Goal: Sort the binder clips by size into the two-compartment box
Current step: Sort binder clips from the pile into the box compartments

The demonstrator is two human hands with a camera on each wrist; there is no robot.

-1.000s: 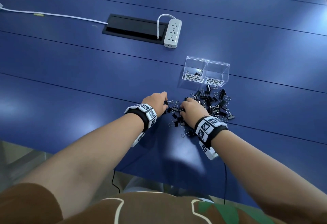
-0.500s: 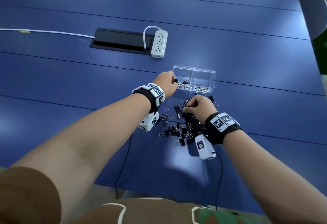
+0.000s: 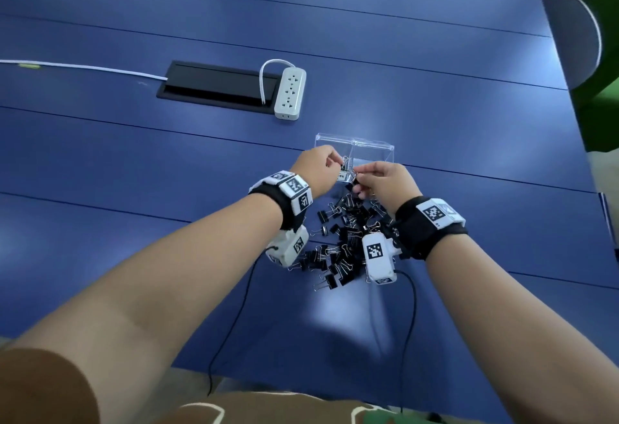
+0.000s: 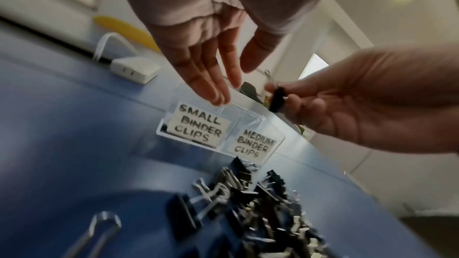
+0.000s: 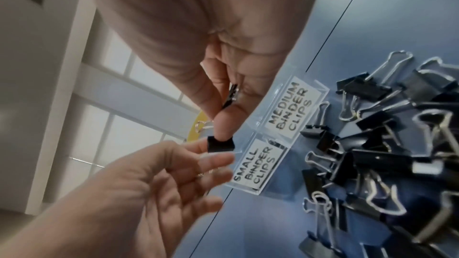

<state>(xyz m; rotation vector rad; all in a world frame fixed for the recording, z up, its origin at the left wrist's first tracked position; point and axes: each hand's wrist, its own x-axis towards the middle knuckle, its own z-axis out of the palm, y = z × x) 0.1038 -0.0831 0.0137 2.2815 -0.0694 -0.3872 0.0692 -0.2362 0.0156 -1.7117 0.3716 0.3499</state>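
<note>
A clear two-compartment box (image 3: 371, 150) stands on the blue table, labelled SMALL BINDER CLIPS (image 4: 196, 125) on the left and MEDIUM BINDER CLIPS (image 4: 255, 146) on the right. A pile of black binder clips (image 3: 341, 246) lies just in front of it. My left hand (image 3: 336, 164) hovers over the small compartment with straight fingers (image 4: 213, 85), holding nothing. My right hand (image 3: 360, 177) pinches a black binder clip (image 5: 221, 144) between thumb and fingers, close to the left fingertips above the box's front wall. A few clips lie inside the small compartment.
A white power strip (image 3: 290, 94) and a black cable hatch (image 3: 214, 85) sit beyond the box, with a white cable (image 3: 83, 67) running left. A grey chair back (image 3: 572, 35) stands past the table's right edge. Black wires hang from both wrist cameras.
Both hands went from the pile up to the box. My left hand opened over the small compartment. My right hand lifted a clip from the pile to the box front.
</note>
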